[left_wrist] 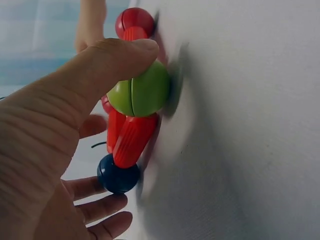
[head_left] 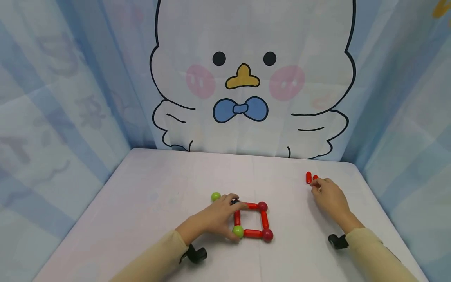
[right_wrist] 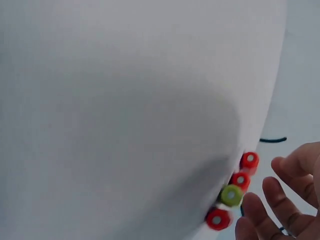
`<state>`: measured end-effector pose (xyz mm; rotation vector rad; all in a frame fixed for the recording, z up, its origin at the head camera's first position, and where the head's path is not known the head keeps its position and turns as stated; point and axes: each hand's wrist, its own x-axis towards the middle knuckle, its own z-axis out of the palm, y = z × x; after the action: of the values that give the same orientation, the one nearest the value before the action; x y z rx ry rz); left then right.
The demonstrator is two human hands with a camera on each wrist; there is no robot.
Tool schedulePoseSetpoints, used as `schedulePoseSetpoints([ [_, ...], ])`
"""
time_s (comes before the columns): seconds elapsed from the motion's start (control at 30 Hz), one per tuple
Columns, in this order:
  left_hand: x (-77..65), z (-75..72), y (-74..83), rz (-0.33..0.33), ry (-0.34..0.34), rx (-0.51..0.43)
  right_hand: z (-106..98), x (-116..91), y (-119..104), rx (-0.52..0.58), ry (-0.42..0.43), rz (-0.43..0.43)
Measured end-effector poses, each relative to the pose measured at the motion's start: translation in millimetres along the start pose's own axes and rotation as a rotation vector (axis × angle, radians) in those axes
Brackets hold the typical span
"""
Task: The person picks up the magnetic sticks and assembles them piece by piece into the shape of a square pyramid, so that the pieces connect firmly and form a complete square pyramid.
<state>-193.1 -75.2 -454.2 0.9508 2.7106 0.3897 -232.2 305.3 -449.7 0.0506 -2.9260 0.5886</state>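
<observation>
On the table lies a square of red magnetic rods (head_left: 252, 234) and balls. My left hand (head_left: 216, 217) holds its left side, thumb on a green ball (left_wrist: 145, 92) and fingertips against a dark blue ball (left_wrist: 118, 173). The square's two right corners are dark red balls (head_left: 267, 235). Another green ball (head_left: 216, 196) sits just beyond the left fingers. At the back right, my right hand (head_left: 330, 197) is beside loose red rods (head_left: 308, 177), its fingers loosely bent. A green rod (right_wrist: 231, 195) stands out among them in the right wrist view, with a small gap to my fingers.
The white table (head_left: 158, 180) ends at a curtain (head_left: 246, 133) printed with a cartoon bird. Blue and white curtain also hangs along both sides. A black wrist camera (head_left: 196, 254) sits under the left sleeve, and another camera (head_left: 338, 241) under the right.
</observation>
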Motion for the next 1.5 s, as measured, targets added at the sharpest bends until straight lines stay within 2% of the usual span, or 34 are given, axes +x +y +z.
schedulePoseSetpoints([
  [0.2,2.8,-0.5,0.2,0.024,-0.084,0.054,-6.7,3.4,30.6,0.001,0.015,0.083],
  [0.4,11.8,-17.7,8.7,0.016,-0.21,0.176,-11.3,8.3,46.6,0.0,0.004,0.168],
  [0.5,16.3,-23.7,11.4,0.035,-0.227,0.231,-10.1,8.6,50.7,-0.002,-0.034,0.194],
  [0.63,18.9,-23.2,11.0,0.059,-0.2,0.259,-6.3,8.9,52.4,-0.005,-0.079,0.209],
  [0.7,17.7,-22.9,10.0,0.056,-0.193,0.242,-4.6,9.7,52.8,-0.007,-0.084,0.21],
  [1.0,5.3,-16.2,2.2,0.057,-0.173,0.055,-2.2,12.7,51.1,-0.006,-0.072,0.235],
  [1.2,1.6,-11.8,-0.6,0.072,-0.158,0.014,-3.2,12.6,48.6,-0.009,-0.094,0.251],
  [1.37,-1.3,-11.8,-1.0,0.033,-0.156,-0.059,-7.1,14.4,46.3,-0.006,-0.134,0.286],
  [1.5,-1.5,-9.5,-0.3,0.02,-0.118,-0.03,-11.0,16.6,47.6,0.067,-0.14,0.352],
])
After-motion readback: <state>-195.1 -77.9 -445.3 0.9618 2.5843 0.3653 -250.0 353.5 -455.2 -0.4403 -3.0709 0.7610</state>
